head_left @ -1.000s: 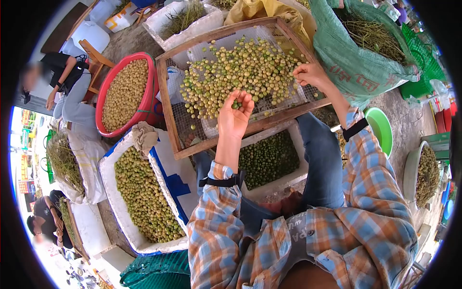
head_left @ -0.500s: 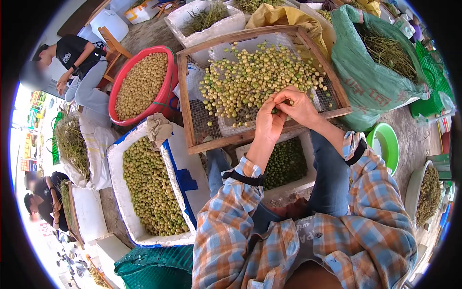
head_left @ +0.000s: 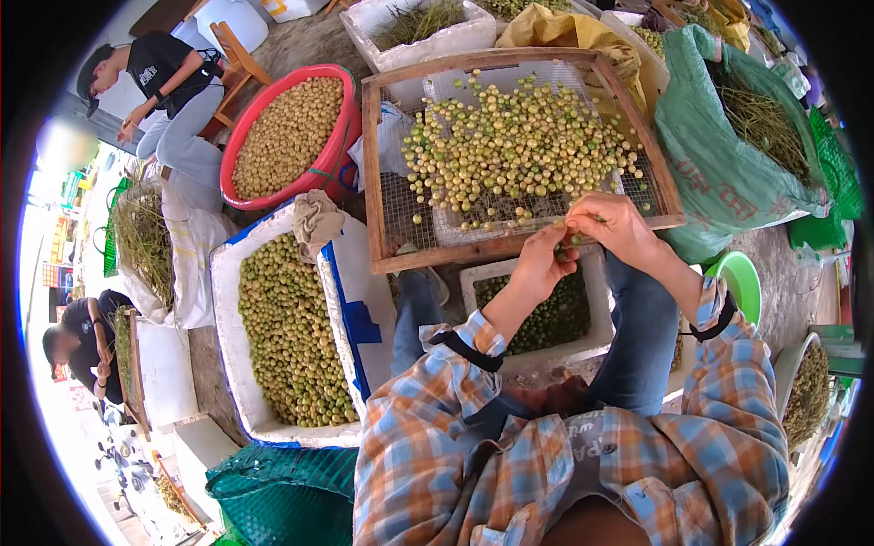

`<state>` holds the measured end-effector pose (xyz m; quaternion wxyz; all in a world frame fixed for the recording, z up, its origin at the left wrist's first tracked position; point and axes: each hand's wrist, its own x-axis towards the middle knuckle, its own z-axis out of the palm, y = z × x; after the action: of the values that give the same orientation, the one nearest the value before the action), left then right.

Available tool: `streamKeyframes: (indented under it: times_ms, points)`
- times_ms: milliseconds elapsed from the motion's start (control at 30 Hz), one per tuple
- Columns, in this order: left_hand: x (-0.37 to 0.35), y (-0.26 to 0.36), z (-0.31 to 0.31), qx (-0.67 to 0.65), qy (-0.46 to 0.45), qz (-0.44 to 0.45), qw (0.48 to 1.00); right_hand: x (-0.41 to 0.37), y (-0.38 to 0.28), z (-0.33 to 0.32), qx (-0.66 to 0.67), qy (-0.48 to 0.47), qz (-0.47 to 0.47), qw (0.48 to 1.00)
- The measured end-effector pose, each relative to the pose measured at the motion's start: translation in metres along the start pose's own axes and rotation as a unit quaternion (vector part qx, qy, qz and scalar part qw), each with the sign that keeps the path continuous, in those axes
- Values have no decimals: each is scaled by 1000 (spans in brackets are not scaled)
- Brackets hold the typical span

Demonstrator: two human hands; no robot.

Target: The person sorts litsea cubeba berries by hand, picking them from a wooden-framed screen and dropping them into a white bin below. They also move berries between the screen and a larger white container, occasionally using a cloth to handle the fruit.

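Small round yellow-green fruits (head_left: pixel 519 136) lie spread over a wood-framed wire mesh screen (head_left: pixel 387 218). At the screen's near edge, my left hand (head_left: pixel 546 259) is closed around a few green fruits. My right hand (head_left: pixel 612 223) is pinched beside it, its fingertips meeting those of the left; what it grips is too small to name. Below both hands, between my knees, a white foam box (head_left: pixel 598 300) holds darker green fruits (head_left: pixel 546 318).
At the left stand a foam box (head_left: pixel 228 318) of fruits, a cloth (head_left: pixel 317 221) on its rim, and a red basin (head_left: pixel 341 136) of fruits. A green sack (head_left: pixel 701 182) of stems is at the right. Two people (head_left: pixel 177 82) sit at the far left.
In the view, the screen and containers have shifted, mostly rightward and slightly up. My hands appear lower and further right, near the screen's edge, still together.
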<state>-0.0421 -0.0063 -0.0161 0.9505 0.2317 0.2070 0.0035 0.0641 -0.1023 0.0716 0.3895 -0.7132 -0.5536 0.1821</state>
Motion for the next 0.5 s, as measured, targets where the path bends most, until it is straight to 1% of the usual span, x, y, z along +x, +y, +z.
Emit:
streamKeyframes:
  times_ms: [33, 67, 100, 133, 167, 200, 233, 300, 333, 400, 433, 500]
  points:
    - [-4, -5, -3, 62, -6, -48, 997, 3, 0, -1, 1, -3, 0, 1000]
    - [-8, -11, -4, 104, -8, -60, 993, 9, 1, -2, 12, -20, 27, 999]
    - [-9, -17, -7, 105, -6, -60, 993, 18, 3, -2, 24, -37, 52, 998]
    - [-8, -21, -9, 319, -48, -16, 946, 28, 9, 3, 28, -54, 45, 997]
    - [-5, -29, -13, 517, -88, 30, 851, 41, 13, 8, 28, -55, 41, 997]
    - [0, -39, -24, 690, -79, 233, 681, 55, 16, 14, -6, -65, -3, 998]
    - [5, -49, -35, 691, -76, 235, 679, 70, 19, 21, -40, -76, -47, 995]
    - [2, -43, -27, 730, -85, 223, 640, 104, 28, 38, -155, -80, -56, 983]
    - [3, -38, -24, 711, -131, 207, 659, 121, 33, 48, -155, -79, -59, 983]
    - [2, -33, -19, 703, -145, 224, 659, 149, 43, 69, -215, -73, -26, 974]
    - [1, -31, -16, 693, -161, 240, 660, 159, 47, 77, -215, -73, -29, 973]
    - [-7, -15, -7, 699, -151, 230, 659, 173, 48, 88, -319, -111, -19, 941]
